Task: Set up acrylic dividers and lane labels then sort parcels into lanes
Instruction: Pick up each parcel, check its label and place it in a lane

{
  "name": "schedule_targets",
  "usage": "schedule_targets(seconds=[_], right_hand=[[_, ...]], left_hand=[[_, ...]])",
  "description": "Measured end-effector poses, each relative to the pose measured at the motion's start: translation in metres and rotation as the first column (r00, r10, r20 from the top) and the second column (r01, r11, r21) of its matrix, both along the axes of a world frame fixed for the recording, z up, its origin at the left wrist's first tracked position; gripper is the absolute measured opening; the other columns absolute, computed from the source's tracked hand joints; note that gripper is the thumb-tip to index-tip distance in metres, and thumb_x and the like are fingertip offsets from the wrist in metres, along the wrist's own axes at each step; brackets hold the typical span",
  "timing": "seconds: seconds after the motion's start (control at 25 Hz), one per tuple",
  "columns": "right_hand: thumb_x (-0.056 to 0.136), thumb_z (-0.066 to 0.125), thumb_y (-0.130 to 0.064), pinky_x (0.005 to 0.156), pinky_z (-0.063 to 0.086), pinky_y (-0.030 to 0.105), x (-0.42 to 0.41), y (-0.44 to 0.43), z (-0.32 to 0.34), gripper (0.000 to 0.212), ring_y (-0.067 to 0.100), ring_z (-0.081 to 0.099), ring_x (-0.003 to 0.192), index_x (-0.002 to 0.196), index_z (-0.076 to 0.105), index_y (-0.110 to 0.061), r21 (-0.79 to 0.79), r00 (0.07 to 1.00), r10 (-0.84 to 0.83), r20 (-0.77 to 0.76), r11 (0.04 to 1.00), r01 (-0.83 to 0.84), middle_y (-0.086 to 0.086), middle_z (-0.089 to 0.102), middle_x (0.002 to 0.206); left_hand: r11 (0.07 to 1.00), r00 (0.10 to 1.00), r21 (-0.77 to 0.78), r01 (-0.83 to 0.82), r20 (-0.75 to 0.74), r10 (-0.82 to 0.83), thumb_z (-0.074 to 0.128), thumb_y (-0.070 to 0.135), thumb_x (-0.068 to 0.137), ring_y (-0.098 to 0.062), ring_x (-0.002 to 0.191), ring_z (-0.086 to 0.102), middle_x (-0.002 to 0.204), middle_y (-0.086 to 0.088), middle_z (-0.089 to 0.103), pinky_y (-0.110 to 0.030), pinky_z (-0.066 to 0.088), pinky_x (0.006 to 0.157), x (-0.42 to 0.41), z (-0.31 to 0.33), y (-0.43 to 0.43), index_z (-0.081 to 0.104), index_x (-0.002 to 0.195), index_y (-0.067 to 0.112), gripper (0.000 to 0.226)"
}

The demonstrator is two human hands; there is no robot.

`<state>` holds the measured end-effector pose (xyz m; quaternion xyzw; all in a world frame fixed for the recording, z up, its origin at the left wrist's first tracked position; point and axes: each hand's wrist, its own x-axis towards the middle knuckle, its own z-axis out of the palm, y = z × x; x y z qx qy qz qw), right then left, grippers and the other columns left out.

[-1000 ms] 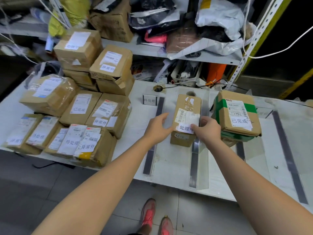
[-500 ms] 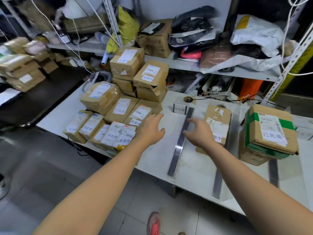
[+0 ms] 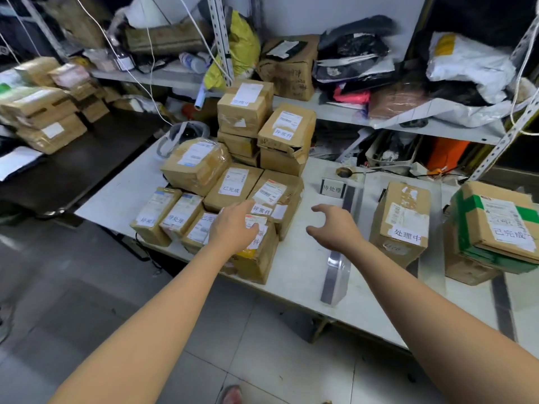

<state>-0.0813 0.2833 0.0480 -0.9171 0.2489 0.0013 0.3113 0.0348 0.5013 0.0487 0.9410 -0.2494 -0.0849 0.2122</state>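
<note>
Over the parcel pile (image 3: 233, 182) | your left hand (image 3: 234, 228), fingers relaxed, grips nothing | your right hand (image 3: 335, 228) loosely curled, empty, near acrylic divider (image 3: 335, 272)

Brown cardboard all through the middle of the frame: stacked parcels (image 3: 233, 182), each with a white label (image 3: 232, 185) and black characters. The front parcel (image 3: 256, 258) flashes a yellow patch low on its side. Far right, a brown box (image 3: 495, 228) banded in bright green tape. The counter (image 3: 291, 272) is off-white, crossed by dark grey strips (image 3: 328, 282). Top centre, a yellow bag (image 3: 245, 45); upper right, a white bag (image 3: 466, 65); between them a pink-red packet (image 3: 350, 96). Pale grey floor tiles (image 3: 262, 345), and a red shoe (image 3: 232, 395) at the bottom edge.
</note>
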Motion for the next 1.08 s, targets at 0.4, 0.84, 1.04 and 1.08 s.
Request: schedule_targets(seconds=[0.4, 0.84, 1.04, 1.08], right_hand=[[0.090, 0.073, -0.034, 0.093, 0.044, 0.030, 0.052, 0.115, -0.006, 0.065, 0.024, 0.054, 0.132, 0.149, 0.050, -0.018, 0.042, 0.979, -0.202, -0.032, 0.978, 0.203, 0.004, 0.057, 0.147], [0.071, 0.079, -0.052, 0.098, 0.052, 0.041, 0.078, 0.187, -0.045, 0.094, 0.023, 0.055, 0.124, 0.151, 0.038, -0.024, 0.112, 0.915, -0.393, -0.094, 0.909, 0.402, 0.002, 0.055, 0.135], [0.048, 0.079, -0.069, 0.094, 0.054, 0.045, 0.082, 0.199, -0.069, 0.113, 0.021, 0.052, 0.123, 0.145, 0.035, -0.030, 0.115, 0.875, -0.470, -0.117, 0.869, 0.482, -0.002, 0.054, 0.130], [0.047, 0.079, -0.069, 0.091, 0.055, 0.044, 0.081, 0.199, -0.073, 0.112, 0.020, 0.054, 0.120, 0.143, 0.037, -0.030, 0.123, 0.861, -0.497, -0.108, 0.853, 0.508, -0.004, 0.056, 0.127]], left_hand=[[0.994, 0.993, 0.016, 0.108, -0.041, -0.107, 0.065, 0.032, 0.091, -0.023, 0.138, 0.044, 0.152, 0.002, 0.047, -0.042, 0.047, 0.099, 0.085, -0.029, 0.089, 0.040, 0.153, 0.027, 0.067], [0.997, 0.967, -0.065, 0.040, -0.249, -0.055, 0.070, 0.059, 0.065, -0.021, 0.110, 0.059, 0.119, 0.005, 0.061, -0.040, 0.055, 0.081, 0.080, -0.071, 0.099, 0.051, 0.130, 0.034, 0.072], [0.993, 0.968, -0.120, -0.010, -0.249, -0.021, 0.074, 0.059, 0.061, -0.026, 0.111, 0.060, 0.119, -0.001, 0.059, -0.041, 0.054, 0.074, 0.072, -0.096, 0.096, 0.044, 0.134, 0.031, 0.084], [0.991, 0.965, -0.126, -0.036, -0.261, 0.002, 0.074, 0.061, 0.059, -0.027, 0.113, 0.059, 0.122, -0.002, 0.058, -0.043, 0.055, 0.078, 0.071, -0.100, 0.095, 0.043, 0.137, 0.028, 0.090]])
